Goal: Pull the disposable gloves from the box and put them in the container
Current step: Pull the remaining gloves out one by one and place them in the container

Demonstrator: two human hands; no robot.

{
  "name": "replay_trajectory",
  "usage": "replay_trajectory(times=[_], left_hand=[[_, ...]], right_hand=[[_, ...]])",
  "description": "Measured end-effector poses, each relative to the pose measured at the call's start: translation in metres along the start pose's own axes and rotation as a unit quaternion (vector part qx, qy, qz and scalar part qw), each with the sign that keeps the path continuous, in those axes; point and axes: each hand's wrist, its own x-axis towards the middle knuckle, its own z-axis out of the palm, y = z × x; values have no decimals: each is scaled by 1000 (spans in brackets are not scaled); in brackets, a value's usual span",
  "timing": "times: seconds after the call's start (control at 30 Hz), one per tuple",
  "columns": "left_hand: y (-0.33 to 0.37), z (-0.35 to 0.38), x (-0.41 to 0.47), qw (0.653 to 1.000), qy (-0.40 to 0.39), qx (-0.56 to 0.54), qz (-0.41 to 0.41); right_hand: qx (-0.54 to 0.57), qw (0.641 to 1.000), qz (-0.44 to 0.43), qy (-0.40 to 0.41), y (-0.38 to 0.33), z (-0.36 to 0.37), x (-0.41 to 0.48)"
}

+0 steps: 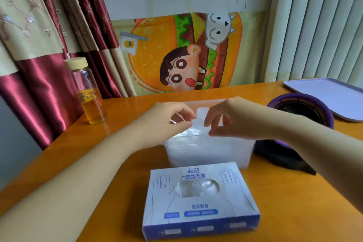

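Note:
A white and blue glove box [200, 202] lies flat near the table's front edge, clear gloves showing in its oval opening. Just behind it stands a translucent plastic container [208, 153]. Above the container's open top, my left hand [169, 122] and my right hand [225, 118] each pinch a side of one thin clear glove [199, 124], which hangs down between them into the container. The motion blurs the fingers slightly.
A glass bottle [89, 92] with amber liquid and a pale lid stands at the left on the orange wooden table [294, 192]. A dark purple round device [298, 124] sits right of the container. A lilac tray [330, 94] lies at the far right.

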Motion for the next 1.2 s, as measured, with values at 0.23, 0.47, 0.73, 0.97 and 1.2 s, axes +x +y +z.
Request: replay_trajectory(times=[0.23,0.47,0.73,0.97,1.2], left_hand=[[-19,43,-61,967,-202,139,-63],[-32,60,-64,959,-224,154,-80],[-36,62,-70,964,-212,149,-62],[-36,64,-70,973,-194,106,-62],[-34,64,-70,976,-186,97,-56]], right_hand=[[-10,991,-48,-122,-14,75,-27],[14,995,-59,-84,-18,96,-25],[-29,997,-49,-51,-24,108,-26],[66,994,-25,-78,-39,102,-14],[121,990,32,-60,-53,113,-9]])
